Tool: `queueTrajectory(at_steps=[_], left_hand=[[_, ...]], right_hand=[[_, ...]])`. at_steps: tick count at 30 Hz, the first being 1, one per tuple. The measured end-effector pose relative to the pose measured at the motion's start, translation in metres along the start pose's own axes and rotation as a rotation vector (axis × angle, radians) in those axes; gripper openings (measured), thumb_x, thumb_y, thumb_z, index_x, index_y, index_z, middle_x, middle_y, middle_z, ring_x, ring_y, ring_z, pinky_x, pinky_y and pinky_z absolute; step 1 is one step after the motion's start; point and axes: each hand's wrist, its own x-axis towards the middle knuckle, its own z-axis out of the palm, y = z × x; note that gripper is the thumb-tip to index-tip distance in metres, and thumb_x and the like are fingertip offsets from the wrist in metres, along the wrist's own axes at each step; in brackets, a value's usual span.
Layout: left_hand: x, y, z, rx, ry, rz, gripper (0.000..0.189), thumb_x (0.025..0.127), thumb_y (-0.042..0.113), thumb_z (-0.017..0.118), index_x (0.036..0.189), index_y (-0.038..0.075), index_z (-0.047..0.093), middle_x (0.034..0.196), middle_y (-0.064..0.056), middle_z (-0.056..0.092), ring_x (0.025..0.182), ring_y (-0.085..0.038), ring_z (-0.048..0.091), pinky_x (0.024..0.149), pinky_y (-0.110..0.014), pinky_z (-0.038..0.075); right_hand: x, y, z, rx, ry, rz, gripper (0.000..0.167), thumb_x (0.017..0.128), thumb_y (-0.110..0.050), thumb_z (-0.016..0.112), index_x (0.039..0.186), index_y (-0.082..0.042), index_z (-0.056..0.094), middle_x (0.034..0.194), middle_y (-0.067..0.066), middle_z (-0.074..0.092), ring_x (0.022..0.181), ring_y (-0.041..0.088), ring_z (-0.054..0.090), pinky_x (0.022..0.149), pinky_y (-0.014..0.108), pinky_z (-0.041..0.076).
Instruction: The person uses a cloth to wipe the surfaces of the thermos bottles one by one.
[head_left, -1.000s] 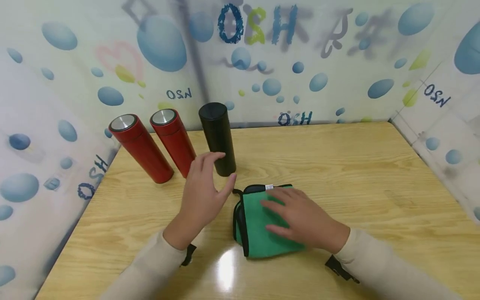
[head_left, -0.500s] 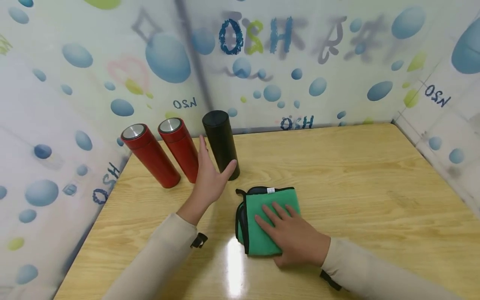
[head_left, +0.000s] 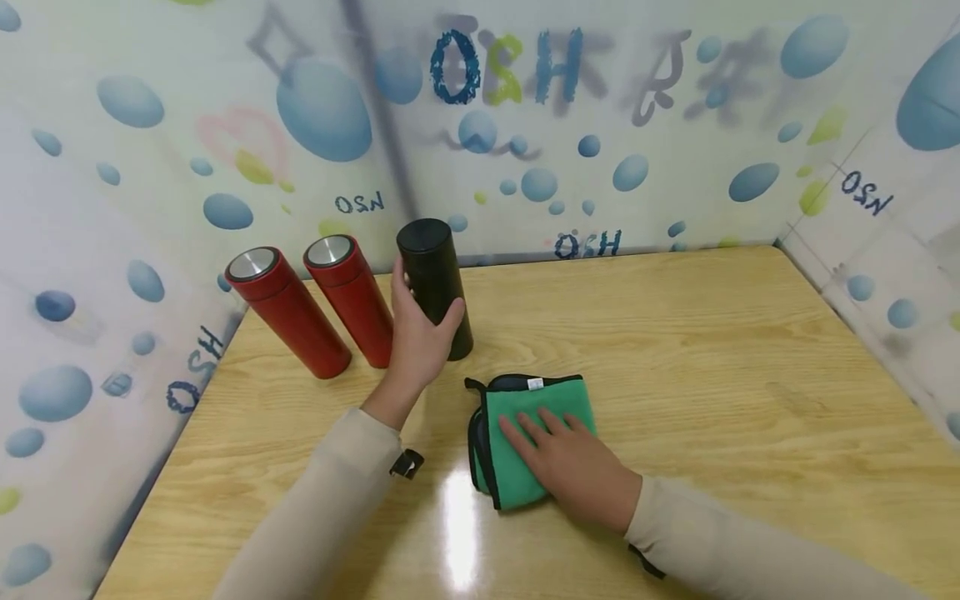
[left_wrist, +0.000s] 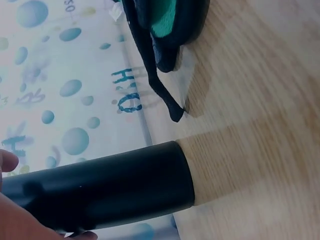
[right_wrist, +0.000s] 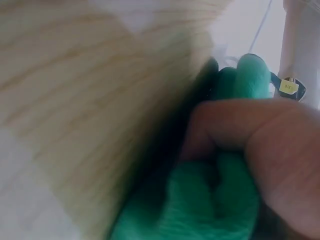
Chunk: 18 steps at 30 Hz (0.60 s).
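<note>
A matte black vacuum flask (head_left: 438, 287) stands upright on the table, and my left hand (head_left: 418, 346) grips its side, fingers on the left and thumb across the front. In the left wrist view the flask (left_wrist: 110, 182) lies between thumb and fingers, its base end free of the hand. My right hand (head_left: 573, 462) is on a folded green fabric bag (head_left: 517, 408) with black trim and a white tag. Its fingers lie spread over the top; in the right wrist view the bent thumb (right_wrist: 225, 122) tucks in at the edge of the green fabric (right_wrist: 210, 200), its tip hidden.
Two red flasks with silver-topped lids, a nearer-left one (head_left: 288, 312) and another (head_left: 352, 300), stand left of the black one. A wooden table (head_left: 712, 350) extends right, with a patterned wall (head_left: 637, 221) along its back. A black strap (left_wrist: 160, 92) sticks out from the bag.
My left hand has reached forward from above the table and closed around the black flask. The right hand has come down onto the green bag, and its thumb has slipped out of sight.
</note>
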Motion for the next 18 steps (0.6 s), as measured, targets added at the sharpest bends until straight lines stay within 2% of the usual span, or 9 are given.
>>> queueTrajectory(at_steps=[4,8,10,14,16,18], left_hand=[[0.007,-0.005,-0.001,-0.026,-0.004,-0.006,0.092,0.094,0.031,0.069,0.158,0.031,0.004,0.160,-0.004,0.027,0.143,-0.027,0.034,0.116,-0.057,0.033],[0.011,-0.009,0.000,-0.048,-0.007,-0.029,0.092,0.093,0.033,0.071,0.158,0.033,0.006,0.158,-0.003,0.032,0.143,-0.025,0.038,0.117,-0.056,0.033],[0.012,-0.011,-0.001,-0.052,-0.001,-0.037,0.090,0.092,0.035,0.071,0.157,0.033,0.008,0.157,-0.003,0.035,0.141,-0.025,0.040,0.117,-0.056,0.033],[0.013,-0.013,0.000,-0.049,0.005,-0.044,0.086,0.091,0.039,0.072,0.155,0.032,0.015,0.153,-0.003,0.041,0.138,-0.025,0.044,0.115,-0.054,0.035],[0.012,-0.013,0.001,-0.047,0.002,-0.048,0.085,0.091,0.041,0.072,0.154,0.031,0.017,0.152,-0.003,0.042,0.137,-0.025,0.046,0.114,-0.055,0.037],[0.010,-0.013,0.003,-0.047,-0.001,-0.057,0.084,0.090,0.042,0.073,0.153,0.029,0.019,0.151,-0.003,0.043,0.136,-0.025,0.047,0.114,-0.055,0.038]], right_hand=[[0.006,0.000,0.003,-0.021,0.039,0.008,0.062,0.089,-0.005,0.070,0.146,-0.009,0.048,0.136,0.012,0.063,0.119,0.034,0.063,0.085,0.047,0.058],[0.009,-0.002,0.007,-0.062,0.106,0.022,0.057,0.087,-0.009,0.073,0.141,-0.011,0.054,0.126,0.008,0.065,0.107,0.029,0.065,0.072,0.042,0.057],[0.013,-0.002,0.006,-0.055,0.110,0.030,0.056,0.085,-0.009,0.074,0.138,-0.010,0.057,0.121,0.008,0.067,0.102,0.029,0.066,0.068,0.042,0.055],[0.017,0.004,-0.002,0.132,0.039,0.105,0.057,0.079,-0.006,0.071,0.135,-0.009,0.060,0.122,0.009,0.069,0.106,0.031,0.066,0.076,0.048,0.055],[0.016,0.010,-0.006,0.267,0.037,0.176,0.059,0.074,-0.002,0.068,0.132,-0.008,0.063,0.120,0.008,0.071,0.105,0.029,0.068,0.081,0.048,0.056],[0.015,0.017,-0.007,0.390,0.063,0.258,0.058,0.074,-0.001,0.065,0.131,-0.009,0.064,0.117,0.007,0.073,0.102,0.024,0.070,0.081,0.044,0.057]])
